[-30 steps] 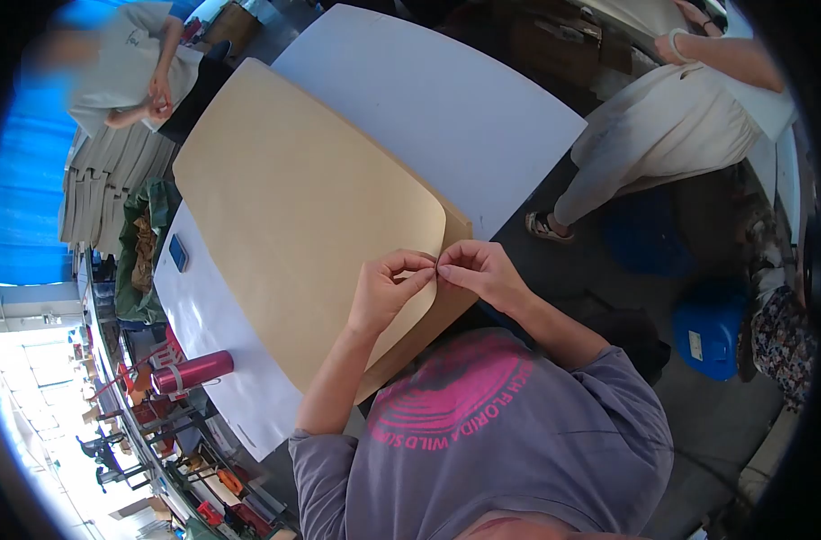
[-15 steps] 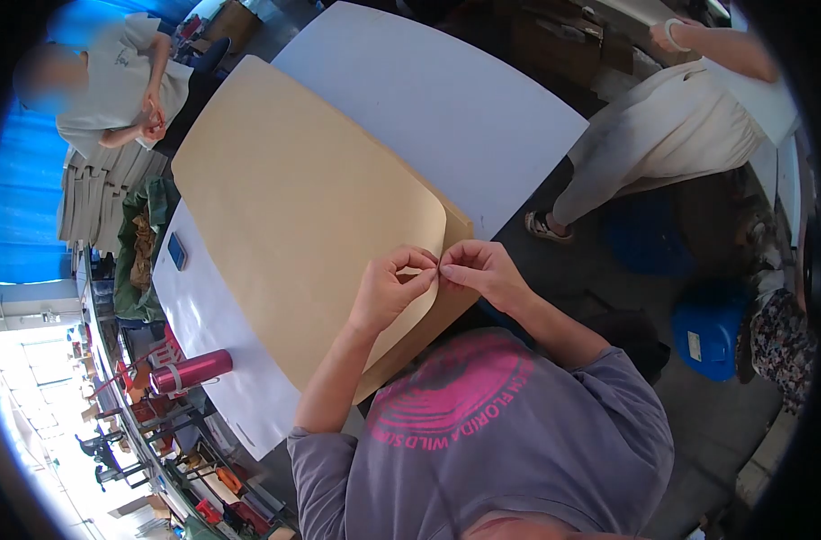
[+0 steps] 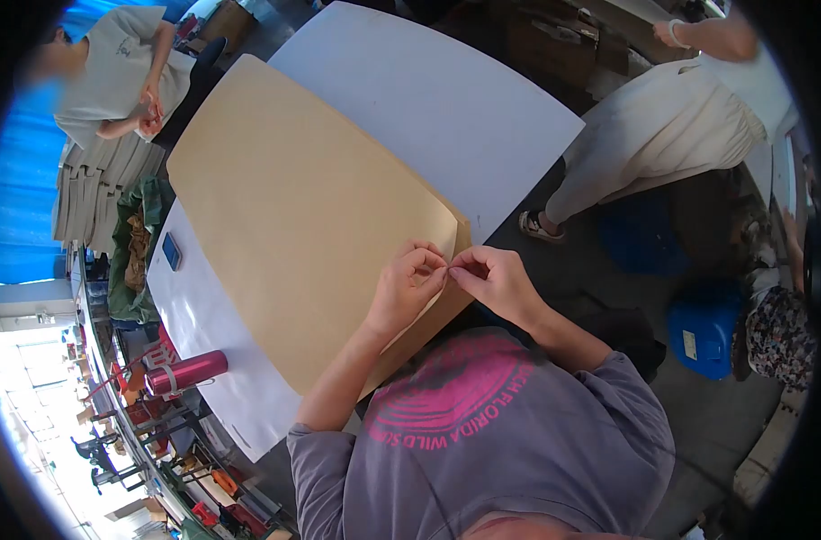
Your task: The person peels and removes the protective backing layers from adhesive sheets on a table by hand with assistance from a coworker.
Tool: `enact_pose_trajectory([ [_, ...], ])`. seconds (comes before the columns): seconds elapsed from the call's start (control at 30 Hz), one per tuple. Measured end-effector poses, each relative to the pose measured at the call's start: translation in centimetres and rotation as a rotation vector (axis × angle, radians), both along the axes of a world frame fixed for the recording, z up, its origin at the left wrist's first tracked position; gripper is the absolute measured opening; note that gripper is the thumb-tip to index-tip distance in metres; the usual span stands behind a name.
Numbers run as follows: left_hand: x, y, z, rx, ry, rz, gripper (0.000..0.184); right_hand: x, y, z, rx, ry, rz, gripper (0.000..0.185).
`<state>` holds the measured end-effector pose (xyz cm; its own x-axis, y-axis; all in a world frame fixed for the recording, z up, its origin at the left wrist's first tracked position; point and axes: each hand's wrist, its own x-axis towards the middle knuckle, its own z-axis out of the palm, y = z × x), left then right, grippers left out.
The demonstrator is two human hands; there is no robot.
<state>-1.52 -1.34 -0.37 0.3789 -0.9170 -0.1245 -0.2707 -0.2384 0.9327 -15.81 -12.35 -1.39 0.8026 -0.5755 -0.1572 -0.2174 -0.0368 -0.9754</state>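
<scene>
A large stack of brown kraft paper (image 3: pixel 293 207) lies across the white table, and the near edge of its top sheet is lifted and curled. My left hand (image 3: pixel 410 288) pinches that edge between thumb and fingers. Opposite it, my right hand (image 3: pixel 497 283) is closed in a pinch at the same spot, its fingertips meeting those of my left. Whatever lies right between the fingertips is too small to see clearly. The side of the stack shows below both hands.
The white tabletop (image 3: pixel 428 90) shows on both sides of the paper. A phone (image 3: pixel 171 251) and a pink bottle (image 3: pixel 190 372) are at the left. One person (image 3: pixel 122 76) stands far left, another (image 3: pixel 662 135) at right, near a blue stool (image 3: pixel 703 337).
Both hands have moved slightly right, still pinched together at the paper's edge. The lifted edge has shifted right with them. The view has shifted a little.
</scene>
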Motion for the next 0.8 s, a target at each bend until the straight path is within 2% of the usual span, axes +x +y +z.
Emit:
enact_pose_trajectory([
  [0.33, -0.4, -0.3, -0.4, -0.059, -0.239, 0.055, 0.010, 0.7, 0.7, -2.9, 0.139, -0.070, -0.083, 0.011],
  [0.53, -0.1, -0.2, -0.3, -0.004, -0.073, 0.086, 0.011, 0.6, 0.8, -3.5, 0.387, -0.217, -0.095, 0.010],
  [0.8, 0.7, -0.3, 0.9, 0.056, -0.115, 0.006, 0.009, 0.6, 1.1, -3.6, 0.315, -0.194, -0.079, 0.010],
])
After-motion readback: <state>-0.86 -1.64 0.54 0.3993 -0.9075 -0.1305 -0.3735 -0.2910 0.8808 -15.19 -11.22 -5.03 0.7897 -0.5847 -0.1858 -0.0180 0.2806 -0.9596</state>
